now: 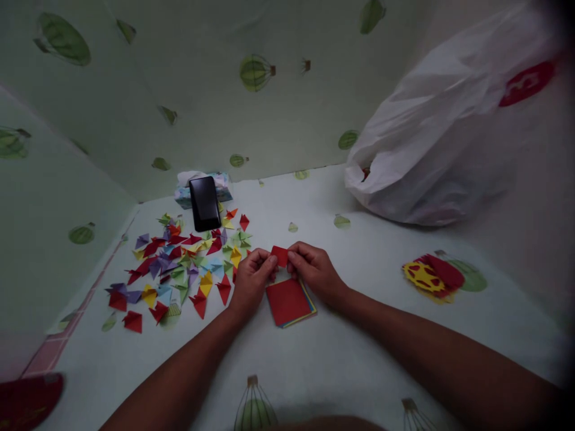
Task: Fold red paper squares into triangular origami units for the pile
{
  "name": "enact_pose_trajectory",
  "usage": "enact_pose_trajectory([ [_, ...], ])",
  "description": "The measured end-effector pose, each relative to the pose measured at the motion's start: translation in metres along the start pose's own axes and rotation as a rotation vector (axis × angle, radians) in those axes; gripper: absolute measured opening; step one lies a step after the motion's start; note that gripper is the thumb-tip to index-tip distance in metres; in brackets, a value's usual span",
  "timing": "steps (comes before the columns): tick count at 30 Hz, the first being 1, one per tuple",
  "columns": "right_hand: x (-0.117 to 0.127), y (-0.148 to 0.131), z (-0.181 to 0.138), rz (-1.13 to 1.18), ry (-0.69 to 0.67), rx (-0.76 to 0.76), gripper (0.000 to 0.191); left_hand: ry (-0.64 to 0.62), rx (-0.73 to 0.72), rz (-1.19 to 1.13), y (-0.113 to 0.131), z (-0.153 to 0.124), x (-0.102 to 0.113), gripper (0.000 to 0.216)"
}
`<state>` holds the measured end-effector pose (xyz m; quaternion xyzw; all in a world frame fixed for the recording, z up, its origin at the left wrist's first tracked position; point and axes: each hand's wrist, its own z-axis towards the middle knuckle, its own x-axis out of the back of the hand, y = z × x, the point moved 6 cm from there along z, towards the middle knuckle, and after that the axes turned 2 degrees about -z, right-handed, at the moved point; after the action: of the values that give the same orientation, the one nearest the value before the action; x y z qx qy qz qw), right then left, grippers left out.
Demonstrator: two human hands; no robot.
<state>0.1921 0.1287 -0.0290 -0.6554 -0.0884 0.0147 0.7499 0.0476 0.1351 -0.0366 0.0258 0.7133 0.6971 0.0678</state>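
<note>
A small red piece of folded paper (279, 256) is held up between my two hands, just above the tabletop. My left hand (254, 276) pinches its left edge between thumb and fingers. On the opposite edge, my right hand (315, 270) grips it the same way. Right below lies a square stack of colored paper (290, 302), red on top with blue and yellow edges showing. To the left of my left hand, many small folded paper pieces (178, 263) in red, yellow, green, purple and blue are scattered.
A dark phone (205, 203) leans on a tissue box (224, 187) at the back left. A white plastic bag (417, 143) stands at the back right. Yellow and red cut-out shapes (432, 278) lie to the right. A dark red object (29, 398) sits at the lower left corner.
</note>
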Motion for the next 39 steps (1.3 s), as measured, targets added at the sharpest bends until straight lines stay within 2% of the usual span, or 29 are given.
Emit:
enact_pose_trajectory([
  [5,-0.0003,0.0025,0.0014,0.025,-0.014,-0.024,0.024,-0.003,0.02,0.038,-0.0017,-0.0002,-0.0001,0.024],
  [10,0.0006,0.0041,0.0001,0.01,0.026,-0.077,0.027,-0.012,-0.001,0.017,0.0004,-0.0003,-0.0012,0.023],
  [18,0.0009,0.0027,-0.0011,-0.014,0.014,-0.045,0.029,0.006,-0.034,0.02,0.0023,-0.0006,0.0001,0.025],
  [21,0.0012,0.004,-0.0013,-0.002,0.026,-0.05,0.029,0.04,-0.02,-0.06,-0.001,0.0007,0.0023,0.018],
  [25,0.0012,0.0046,-0.0012,0.007,0.039,-0.041,0.028,0.08,-0.019,-0.145,-0.0025,0.0022,0.0042,0.026],
  [29,0.0007,0.0033,-0.0003,-0.001,0.029,-0.015,0.022,0.116,-0.061,-0.121,0.0007,0.0022,0.0056,0.023],
  [39,0.0004,0.0022,-0.0009,-0.008,0.043,0.006,0.016,0.093,-0.099,-0.051,0.0064,0.0008,0.0035,0.017],
])
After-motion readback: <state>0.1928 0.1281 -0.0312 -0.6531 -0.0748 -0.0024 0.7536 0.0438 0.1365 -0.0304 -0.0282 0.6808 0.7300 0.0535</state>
